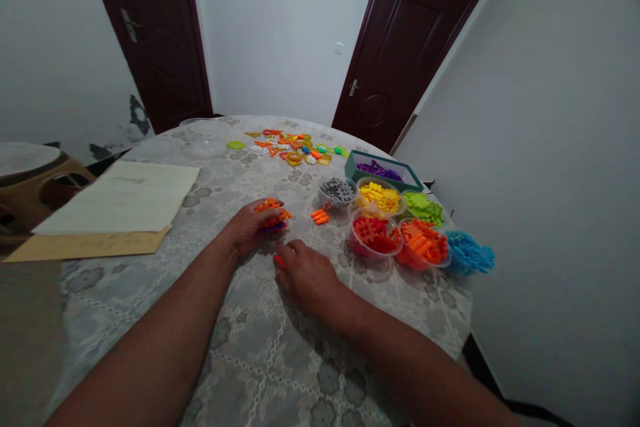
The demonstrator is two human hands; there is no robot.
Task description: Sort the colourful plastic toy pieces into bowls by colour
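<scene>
My left hand [249, 227] is closed round a small build of orange and purple interlocking plastic pieces [273, 213], resting on the patterned tablecloth [260, 347]. Close beside it, my right hand [305, 273] lies knuckles up with its fingers curled over a small red-orange piece [278, 260] at its fingertips. Two loose orange pieces [320, 216] lie just beyond both hands.
Clear tubs hold sorted pieces: grey [338, 191], yellow [379, 197], red [373, 233], orange [424, 243], green [424, 207]. A teal box [383, 170] holds purple ones; blue pieces [467, 253] lie at the table's right edge. Mixed pieces [293, 147] are scattered far back. Paper sheets [120, 197] lie left.
</scene>
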